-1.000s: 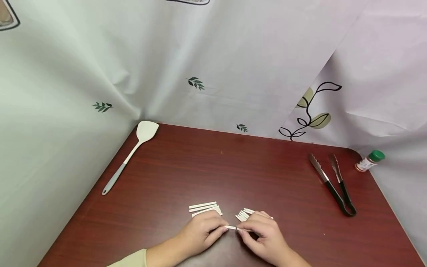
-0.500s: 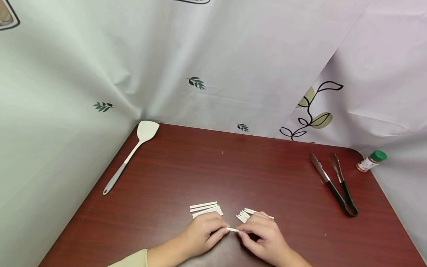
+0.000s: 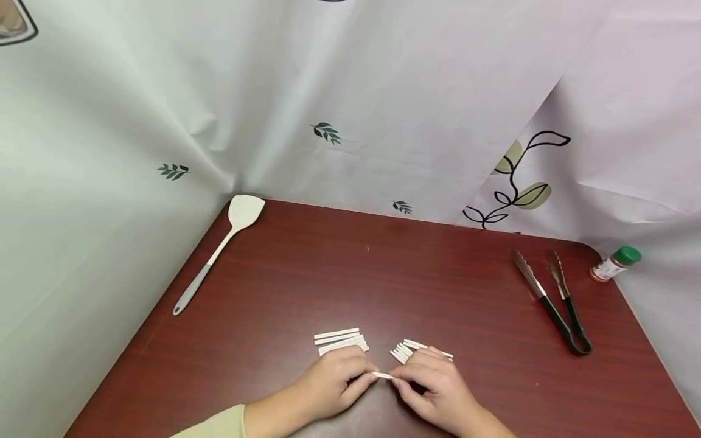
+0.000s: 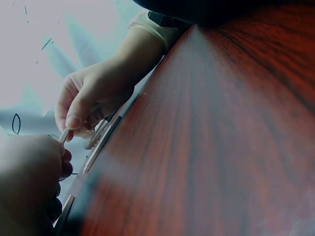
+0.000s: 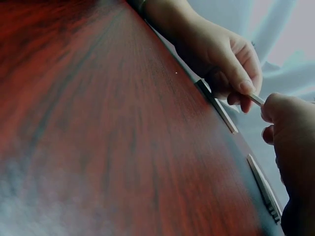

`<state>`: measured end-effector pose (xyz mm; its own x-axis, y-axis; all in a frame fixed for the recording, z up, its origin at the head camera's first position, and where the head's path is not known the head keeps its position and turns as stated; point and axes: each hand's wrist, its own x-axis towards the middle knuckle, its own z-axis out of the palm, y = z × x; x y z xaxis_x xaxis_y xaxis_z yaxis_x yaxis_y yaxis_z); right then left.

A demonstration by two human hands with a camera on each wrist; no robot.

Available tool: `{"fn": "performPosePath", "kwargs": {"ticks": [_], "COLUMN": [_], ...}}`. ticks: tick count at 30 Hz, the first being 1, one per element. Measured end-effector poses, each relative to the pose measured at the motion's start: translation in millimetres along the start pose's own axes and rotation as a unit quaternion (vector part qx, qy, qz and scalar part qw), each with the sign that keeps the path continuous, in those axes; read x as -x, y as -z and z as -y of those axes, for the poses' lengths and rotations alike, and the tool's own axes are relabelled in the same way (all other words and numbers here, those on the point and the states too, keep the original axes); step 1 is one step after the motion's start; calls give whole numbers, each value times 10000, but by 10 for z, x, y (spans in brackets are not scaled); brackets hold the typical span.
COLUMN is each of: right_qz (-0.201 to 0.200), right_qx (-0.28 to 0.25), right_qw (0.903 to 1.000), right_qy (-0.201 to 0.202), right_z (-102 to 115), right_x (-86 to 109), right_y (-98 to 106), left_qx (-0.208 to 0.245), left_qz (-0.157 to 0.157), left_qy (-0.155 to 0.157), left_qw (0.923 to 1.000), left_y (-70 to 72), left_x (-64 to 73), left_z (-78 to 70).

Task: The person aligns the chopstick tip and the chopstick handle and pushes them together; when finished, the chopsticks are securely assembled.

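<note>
A short, thin white stick (image 3: 383, 375) spans the small gap between my hands at the front of the table. My left hand (image 3: 338, 378) pinches one end between thumb and index finger. The other end is pinched by my right hand (image 3: 436, 389) in the same way. Both wrist views show the stick (image 5: 256, 100) raised off the tabletop, its ends hidden in the fingers. Just beyond the left hand lie several longer white sticks (image 3: 336, 335), partly covered by it. A fanned bunch of white sticks (image 3: 401, 353) lies beyond the right hand, which hides part of it.
On the dark red wooden table (image 3: 339, 274), a white spatula (image 3: 219, 249) with a grey handle lies along the left edge. Metal tongs (image 3: 555, 304) with black handles rest at right. A green-capped spice jar (image 3: 616, 263) lies at the back right corner, near the white patterned curtain (image 3: 361, 170).
Both hands keep their pinch on the stick, which has tilted very slightly. The head view has shifted a little; the other items stay where they were on the table.
</note>
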<state>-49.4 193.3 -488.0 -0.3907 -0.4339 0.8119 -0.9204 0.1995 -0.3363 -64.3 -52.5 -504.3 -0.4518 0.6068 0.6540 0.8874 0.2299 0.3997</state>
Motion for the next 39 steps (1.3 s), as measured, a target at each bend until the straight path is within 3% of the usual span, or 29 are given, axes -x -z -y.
{"fn": "performPosePath", "kwargs": {"ticks": [5, 12, 22, 32, 39], "right_qz": [115, 73, 116, 175, 150], "right_qx": [210, 452, 379, 142, 30], "right_qw": [9997, 9986, 9989, 9994, 9998], "right_qy": [31, -270, -265, -274, -115], "right_z": [-29, -64, -78, -60, -53], "right_x": [74, 127, 132, 114, 83], "right_y": [0, -14, -42, -57, -37], "left_qx": [-160, -445, -387, -646, -686], "left_qz": [85, 220, 318, 281, 207], "left_qy": [-7, 4, 122, -222, -258], "left_qw": [9998, 9988, 9987, 9973, 9971], "left_y": [1, 11, 8, -4, 2], "left_x": [4, 5, -12, -23, -27], "left_z": [-1, -6, -45, -25, -46]}}
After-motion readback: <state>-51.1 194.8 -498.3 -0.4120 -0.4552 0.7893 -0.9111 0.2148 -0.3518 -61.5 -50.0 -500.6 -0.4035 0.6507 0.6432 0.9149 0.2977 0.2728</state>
